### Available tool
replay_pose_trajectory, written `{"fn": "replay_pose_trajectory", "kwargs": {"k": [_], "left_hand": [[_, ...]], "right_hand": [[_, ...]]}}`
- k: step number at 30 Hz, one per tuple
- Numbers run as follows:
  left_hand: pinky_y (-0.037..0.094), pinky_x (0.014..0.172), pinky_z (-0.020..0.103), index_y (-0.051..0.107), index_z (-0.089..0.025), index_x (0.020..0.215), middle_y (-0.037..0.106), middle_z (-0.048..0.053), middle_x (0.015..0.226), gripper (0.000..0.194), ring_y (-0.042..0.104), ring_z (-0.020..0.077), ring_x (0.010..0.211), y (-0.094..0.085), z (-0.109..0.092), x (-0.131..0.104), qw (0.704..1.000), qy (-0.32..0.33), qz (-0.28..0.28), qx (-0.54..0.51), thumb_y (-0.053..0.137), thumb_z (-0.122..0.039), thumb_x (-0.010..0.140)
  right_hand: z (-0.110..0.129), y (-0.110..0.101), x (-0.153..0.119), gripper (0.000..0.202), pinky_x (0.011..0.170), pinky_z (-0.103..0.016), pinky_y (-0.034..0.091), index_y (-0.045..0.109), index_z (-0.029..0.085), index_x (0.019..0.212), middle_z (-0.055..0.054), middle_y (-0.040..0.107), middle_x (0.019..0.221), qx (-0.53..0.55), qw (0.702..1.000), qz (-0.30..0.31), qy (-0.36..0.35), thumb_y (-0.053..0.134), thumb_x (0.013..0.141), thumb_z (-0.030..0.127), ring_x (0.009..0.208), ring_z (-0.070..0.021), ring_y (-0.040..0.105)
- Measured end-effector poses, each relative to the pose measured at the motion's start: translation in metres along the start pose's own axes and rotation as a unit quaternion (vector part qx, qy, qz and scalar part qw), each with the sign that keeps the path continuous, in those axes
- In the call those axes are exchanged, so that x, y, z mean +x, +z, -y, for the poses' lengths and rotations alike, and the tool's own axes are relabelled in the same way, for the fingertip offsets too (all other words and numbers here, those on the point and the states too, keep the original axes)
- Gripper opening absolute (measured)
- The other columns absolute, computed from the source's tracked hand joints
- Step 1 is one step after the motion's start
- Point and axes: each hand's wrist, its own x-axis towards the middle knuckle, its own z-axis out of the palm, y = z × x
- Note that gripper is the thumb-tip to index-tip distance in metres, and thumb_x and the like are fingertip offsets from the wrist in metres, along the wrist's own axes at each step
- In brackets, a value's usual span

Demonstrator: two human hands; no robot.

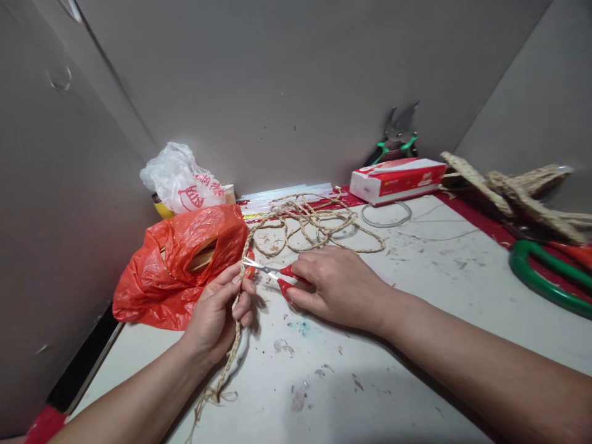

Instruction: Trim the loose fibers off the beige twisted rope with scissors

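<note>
My left hand point(221, 308) is closed around a braided straw rope point(235, 342), pinching it between thumb and fingers. Below that hand the rope runs down to a frayed end with loose strands near the bottom edge. Its other part lies in loose coils further back on the table. In my right hand point(340, 287) is a small pair of scissors point(267, 269) with red handles. The blades are parted and their tips are at the rope, just above my left fingers. Whether they cut into it I cannot tell.
To the left sit an orange plastic bag point(157, 265) and a white plastic bag point(185, 179). A red and white tissue box point(398, 180), pruning shears point(398, 132) and a wire loop point(388, 214) are at the back. Dried stalks point(522, 191) and a green handle point(546, 280) lie right.
</note>
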Motion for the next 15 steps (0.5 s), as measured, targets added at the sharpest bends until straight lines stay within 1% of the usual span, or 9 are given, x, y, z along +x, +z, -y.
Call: {"fn": "replay_pose_trajectory", "kwargs": {"k": [3, 5, 6, 10, 15], "left_hand": [[0.035, 0.039, 0.014, 0.061, -0.011, 0.102, 0.052, -0.002, 0.071, 0.02, 0.029, 0.0007, 0.041, -0.0015, -0.0027, 0.0, 1.0, 0.001, 0.008, -0.014, 0.054, -0.013, 0.084], [0.035, 0.039, 0.014, 0.06, -0.012, 0.107, 0.052, -0.002, 0.07, 0.024, 0.028, 0.0005, 0.04, -0.0015, -0.0037, -0.0007, 1.0, -0.003, 0.014, -0.017, 0.053, -0.013, 0.085], [0.035, 0.038, 0.014, 0.06, -0.012, 0.107, 0.052, -0.002, 0.07, 0.023, 0.027, 0.0005, 0.04, -0.0013, -0.004, -0.0009, 1.0, -0.005, 0.019, -0.016, 0.052, -0.013, 0.085], [0.035, 0.038, 0.014, 0.061, -0.011, 0.099, 0.052, -0.002, 0.069, 0.018, 0.027, 0.0002, 0.039, 0.0005, -0.0036, -0.0012, 0.999, -0.01, 0.035, -0.016, 0.049, -0.013, 0.087], [0.034, 0.038, 0.014, 0.061, -0.011, 0.087, 0.05, -0.003, 0.069, 0.014, 0.026, -0.0006, 0.038, -0.0006, -0.0031, -0.0009, 0.999, -0.013, 0.038, -0.03, 0.047, -0.011, 0.087]], "right_hand": [[0.0009, -0.0011, -0.0008, 0.025, 0.063, -0.03, 0.028, 0.064, 0.018, 0.076, -0.003, 0.062, 0.072, -0.009, 1.0, -0.003, -0.003, 0.053, 0.08, 0.041, 0.064, -0.0157, 0.05], [0.0021, -0.0017, -0.0009, 0.026, 0.065, -0.031, 0.029, 0.064, 0.018, 0.078, -0.004, 0.062, 0.075, -0.018, 1.0, -0.002, -0.004, 0.053, 0.08, 0.041, 0.068, -0.0172, 0.052], [0.0026, -0.0019, -0.0009, 0.026, 0.066, -0.031, 0.029, 0.064, 0.018, 0.079, -0.004, 0.062, 0.076, -0.022, 1.0, -0.002, -0.003, 0.052, 0.081, 0.041, 0.07, -0.0177, 0.053], [0.0029, -0.0014, -0.0006, 0.027, 0.067, -0.032, 0.029, 0.065, 0.018, 0.081, -0.004, 0.062, 0.075, -0.024, 1.0, -0.006, 0.003, 0.051, 0.082, 0.041, 0.071, -0.018, 0.053], [0.0008, 0.001, -0.0018, 0.027, 0.065, -0.031, 0.029, 0.065, 0.018, 0.078, -0.004, 0.061, 0.073, -0.017, 1.0, -0.015, 0.001, 0.052, 0.081, 0.042, 0.067, -0.0169, 0.052]]}}
